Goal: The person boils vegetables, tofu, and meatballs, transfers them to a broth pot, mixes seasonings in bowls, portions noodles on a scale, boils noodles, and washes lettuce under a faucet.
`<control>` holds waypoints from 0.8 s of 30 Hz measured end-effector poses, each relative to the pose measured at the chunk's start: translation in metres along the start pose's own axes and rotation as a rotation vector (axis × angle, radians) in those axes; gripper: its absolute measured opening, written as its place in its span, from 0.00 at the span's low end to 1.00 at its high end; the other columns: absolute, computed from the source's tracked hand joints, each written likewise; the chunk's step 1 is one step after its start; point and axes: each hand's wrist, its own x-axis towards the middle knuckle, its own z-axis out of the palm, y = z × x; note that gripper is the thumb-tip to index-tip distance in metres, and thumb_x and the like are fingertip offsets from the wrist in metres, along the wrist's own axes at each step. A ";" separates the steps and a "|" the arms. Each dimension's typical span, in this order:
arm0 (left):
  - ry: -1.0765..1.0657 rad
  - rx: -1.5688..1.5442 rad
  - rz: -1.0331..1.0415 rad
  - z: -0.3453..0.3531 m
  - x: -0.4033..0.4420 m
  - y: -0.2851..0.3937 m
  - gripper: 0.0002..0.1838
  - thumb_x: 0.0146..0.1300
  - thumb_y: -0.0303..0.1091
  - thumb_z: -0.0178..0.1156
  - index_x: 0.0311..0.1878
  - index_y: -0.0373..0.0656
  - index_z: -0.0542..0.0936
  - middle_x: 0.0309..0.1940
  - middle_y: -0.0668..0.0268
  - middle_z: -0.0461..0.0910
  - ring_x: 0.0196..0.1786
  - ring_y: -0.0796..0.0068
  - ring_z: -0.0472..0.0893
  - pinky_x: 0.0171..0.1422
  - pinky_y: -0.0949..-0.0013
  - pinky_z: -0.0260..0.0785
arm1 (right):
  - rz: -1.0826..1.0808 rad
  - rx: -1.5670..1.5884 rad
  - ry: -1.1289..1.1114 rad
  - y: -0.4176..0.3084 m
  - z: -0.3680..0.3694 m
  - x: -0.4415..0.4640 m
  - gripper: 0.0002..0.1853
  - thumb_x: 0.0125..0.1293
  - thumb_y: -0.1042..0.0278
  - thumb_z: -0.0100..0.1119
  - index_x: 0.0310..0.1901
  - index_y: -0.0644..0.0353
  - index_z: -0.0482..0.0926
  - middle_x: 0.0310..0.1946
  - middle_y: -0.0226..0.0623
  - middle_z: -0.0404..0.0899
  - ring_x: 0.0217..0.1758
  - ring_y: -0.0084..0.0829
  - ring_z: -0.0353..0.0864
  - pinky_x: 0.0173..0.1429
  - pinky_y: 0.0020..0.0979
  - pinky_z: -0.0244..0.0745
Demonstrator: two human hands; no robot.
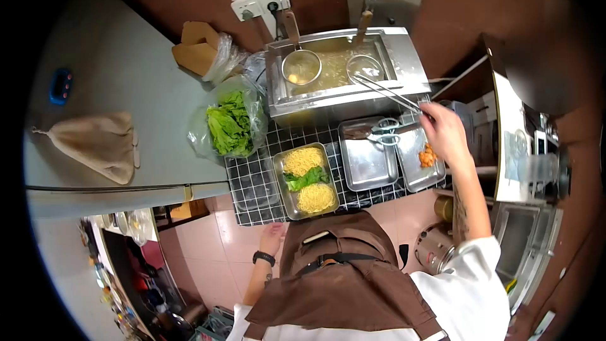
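Observation:
My right hand (443, 127) is closed on a pair of metal tongs (392, 96), whose tips reach into the right strainer (365, 69) in the cooker's water (334, 66). The left strainer (302, 67) holds small pale pieces. Below the cooker, a metal tray (291, 205) carries two bundles of yellow noodles (315, 198) with green leaves (307, 179) between them. Scissors (385, 131) lie across an emptier tray (369, 167) and the tray (420, 180) with orange-brown food (427, 156). My left hand (273, 237) hangs low beside the apron, its fingers blurred.
A plastic bag of lettuce (229, 124) stands left of the noodles, with an open cardboard box (197, 49) behind it. A cloth bag (98, 145) and a blue timer (60, 86) are at the far left. A metal canister (434, 248) stands at the lower right.

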 end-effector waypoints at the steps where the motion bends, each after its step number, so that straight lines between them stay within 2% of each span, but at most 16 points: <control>1: 0.015 -0.013 -0.032 0.007 -0.008 -0.004 0.15 0.70 0.39 0.63 0.54 0.42 0.78 0.41 0.67 0.82 0.41 0.75 0.84 0.41 0.73 0.74 | -0.047 -0.086 -0.085 -0.013 0.001 0.039 0.09 0.64 0.68 0.61 0.42 0.62 0.83 0.38 0.48 0.85 0.43 0.49 0.85 0.51 0.45 0.79; 3: 0.086 -0.022 -0.062 0.015 -0.022 -0.016 0.15 0.70 0.39 0.63 0.54 0.42 0.77 0.41 0.67 0.82 0.41 0.75 0.84 0.41 0.73 0.74 | -0.168 -0.141 -0.101 -0.039 0.019 0.103 0.07 0.62 0.68 0.59 0.37 0.62 0.83 0.36 0.48 0.85 0.43 0.49 0.85 0.53 0.46 0.78; 4: 0.127 -0.042 -0.075 0.018 -0.031 -0.019 0.15 0.70 0.38 0.63 0.54 0.41 0.78 0.42 0.63 0.82 0.42 0.73 0.84 0.43 0.69 0.76 | -0.197 -0.212 -0.192 -0.048 0.036 0.133 0.08 0.62 0.69 0.59 0.37 0.61 0.84 0.36 0.47 0.86 0.43 0.48 0.86 0.53 0.45 0.79; 7: 0.204 -0.111 -0.089 0.018 -0.046 -0.045 0.16 0.70 0.39 0.63 0.54 0.41 0.78 0.43 0.62 0.82 0.43 0.72 0.85 0.43 0.68 0.76 | -0.293 -0.392 -0.440 -0.092 0.088 0.195 0.09 0.61 0.70 0.57 0.37 0.60 0.87 0.39 0.44 0.88 0.46 0.44 0.88 0.52 0.41 0.82; 10: 0.229 -0.162 -0.123 0.013 -0.050 -0.066 0.16 0.70 0.39 0.63 0.55 0.41 0.77 0.45 0.61 0.82 0.43 0.71 0.85 0.42 0.68 0.75 | -0.450 -0.474 -0.472 -0.113 0.149 0.223 0.10 0.62 0.70 0.57 0.37 0.58 0.88 0.40 0.42 0.88 0.47 0.42 0.89 0.50 0.40 0.83; 14: 0.235 -0.197 -0.145 0.002 -0.048 -0.083 0.16 0.70 0.39 0.63 0.55 0.42 0.77 0.45 0.62 0.82 0.43 0.70 0.85 0.42 0.68 0.75 | -0.301 -0.516 -0.413 -0.139 0.128 0.230 0.09 0.62 0.68 0.58 0.37 0.58 0.88 0.40 0.42 0.88 0.45 0.44 0.89 0.47 0.42 0.84; 15: 0.227 -0.201 -0.150 -0.004 -0.047 -0.088 0.16 0.70 0.39 0.63 0.55 0.42 0.77 0.45 0.62 0.82 0.43 0.70 0.85 0.42 0.68 0.75 | -0.254 -0.465 -0.321 -0.130 0.127 0.228 0.09 0.62 0.69 0.57 0.36 0.58 0.88 0.39 0.43 0.88 0.44 0.46 0.89 0.45 0.42 0.84; 16: 0.216 -0.187 -0.147 -0.011 -0.045 -0.088 0.16 0.70 0.39 0.63 0.55 0.42 0.77 0.45 0.62 0.82 0.43 0.70 0.85 0.42 0.68 0.75 | -0.227 -0.460 -0.355 -0.130 0.113 0.223 0.09 0.62 0.69 0.57 0.36 0.59 0.87 0.38 0.45 0.88 0.43 0.47 0.89 0.45 0.44 0.84; 20: 0.109 -0.098 -0.099 -0.041 -0.018 -0.068 0.14 0.71 0.40 0.62 0.53 0.42 0.78 0.43 0.64 0.82 0.42 0.72 0.85 0.43 0.70 0.75 | -0.123 -0.418 -0.365 -0.102 0.090 0.173 0.09 0.61 0.71 0.55 0.36 0.62 0.85 0.35 0.51 0.86 0.40 0.51 0.87 0.44 0.48 0.82; 21: 0.089 -0.071 -0.081 -0.046 -0.003 -0.057 0.14 0.71 0.41 0.62 0.52 0.42 0.78 0.42 0.65 0.82 0.42 0.73 0.84 0.43 0.71 0.75 | -0.139 -0.370 -0.265 -0.096 0.094 0.158 0.09 0.60 0.72 0.53 0.35 0.64 0.83 0.33 0.52 0.86 0.39 0.53 0.86 0.46 0.49 0.81; 23: 0.042 -0.072 -0.008 -0.060 0.023 -0.053 0.14 0.71 0.41 0.63 0.51 0.42 0.79 0.40 0.66 0.82 0.41 0.74 0.84 0.42 0.71 0.76 | -0.096 -0.314 -0.254 -0.097 0.093 0.142 0.07 0.61 0.72 0.53 0.33 0.64 0.81 0.32 0.51 0.85 0.39 0.54 0.86 0.47 0.49 0.80; 24: 0.032 0.007 -0.004 -0.063 0.029 -0.030 0.14 0.70 0.41 0.63 0.50 0.42 0.79 0.38 0.66 0.82 0.40 0.75 0.84 0.40 0.72 0.75 | -0.093 -0.316 -0.235 -0.094 0.094 0.135 0.07 0.61 0.73 0.53 0.34 0.64 0.81 0.32 0.51 0.85 0.39 0.54 0.85 0.47 0.49 0.80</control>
